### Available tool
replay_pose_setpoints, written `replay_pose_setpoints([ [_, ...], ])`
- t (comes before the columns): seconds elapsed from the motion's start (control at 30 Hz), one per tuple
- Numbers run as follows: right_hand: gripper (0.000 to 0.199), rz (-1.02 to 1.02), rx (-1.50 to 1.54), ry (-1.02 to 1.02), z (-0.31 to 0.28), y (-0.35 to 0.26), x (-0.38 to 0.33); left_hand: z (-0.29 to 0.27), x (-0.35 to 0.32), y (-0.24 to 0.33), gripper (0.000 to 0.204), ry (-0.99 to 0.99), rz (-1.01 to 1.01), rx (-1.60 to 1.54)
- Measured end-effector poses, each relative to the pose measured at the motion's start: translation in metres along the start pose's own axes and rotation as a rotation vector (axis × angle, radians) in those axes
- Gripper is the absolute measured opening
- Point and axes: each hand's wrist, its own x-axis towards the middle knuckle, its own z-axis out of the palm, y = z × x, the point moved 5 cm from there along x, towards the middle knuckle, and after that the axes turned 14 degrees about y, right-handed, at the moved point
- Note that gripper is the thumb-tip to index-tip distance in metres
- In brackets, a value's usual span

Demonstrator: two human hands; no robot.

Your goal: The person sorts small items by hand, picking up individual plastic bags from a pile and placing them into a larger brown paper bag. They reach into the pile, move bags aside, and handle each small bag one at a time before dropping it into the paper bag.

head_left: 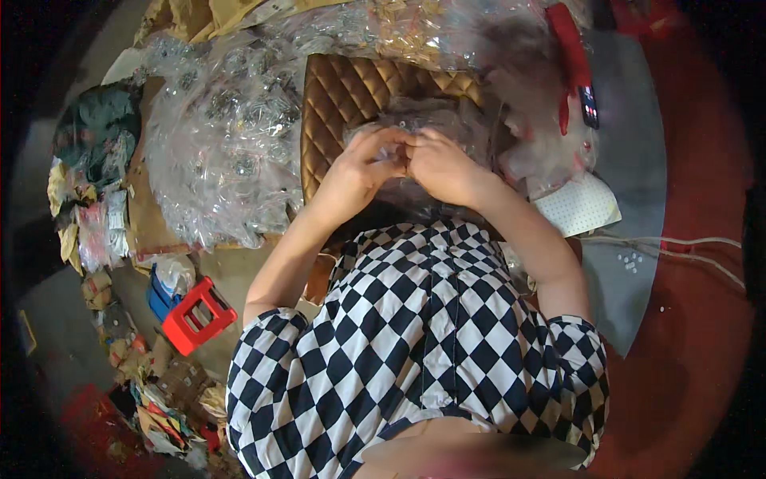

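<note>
My left hand (361, 168) and my right hand (440, 166) meet in front of my chest, fingers curled and fingertips pressed close together. Thin clear plastic, which looks like a small bag (389, 150), shows between the fingers. Whatever is inside it is hidden by my hands. More crumpled clear plastic bags (459, 118) lie just beyond and under the hands. Beneath them spreads a brown quilted cushion (339, 92) with a diamond pattern.
A large heap of filled clear bags (231, 136) covers the left side. To the right are a white dotted sheet (578, 204), a phone-like dark device (589, 106), a grey board (626, 160) and pale cords (694, 242). A red plastic stool (198, 315) stands at lower left.
</note>
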Motion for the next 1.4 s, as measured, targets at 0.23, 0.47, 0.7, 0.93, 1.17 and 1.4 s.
replay_pose_setpoints([
  [0.23, 0.013, 0.067, -0.037, 0.544, -0.073, 0.003, -0.013, -0.032, 0.004, -0.016, 0.016, 0.000, -0.011, 0.282],
  [0.47, 0.017, 0.269, 0.242, 0.641, -0.042, 0.011, -0.014, -0.016, -0.009, -0.038, 0.018, -0.022, 0.042, 0.362],
  [0.7, 0.019, 0.607, 0.774, 0.572, -0.024, 0.030, -0.022, -0.013, -0.006, -0.058, 0.014, -0.149, -0.110, 0.367],
  [0.93, 0.015, 0.608, 0.787, 0.547, -0.022, 0.035, -0.028, 0.005, 0.005, -0.044, 0.017, -0.287, 0.059, 0.319],
  [1.17, 0.014, 0.665, 0.657, 0.627, -0.024, 0.029, -0.031, 0.025, 0.001, -0.055, 0.019, -0.535, -0.009, 0.473],
  [1.4, 0.018, 0.630, 0.660, 0.692, -0.023, 0.032, -0.030, 0.026, 0.025, -0.040, 0.028, 0.091, -0.040, 0.209],
])
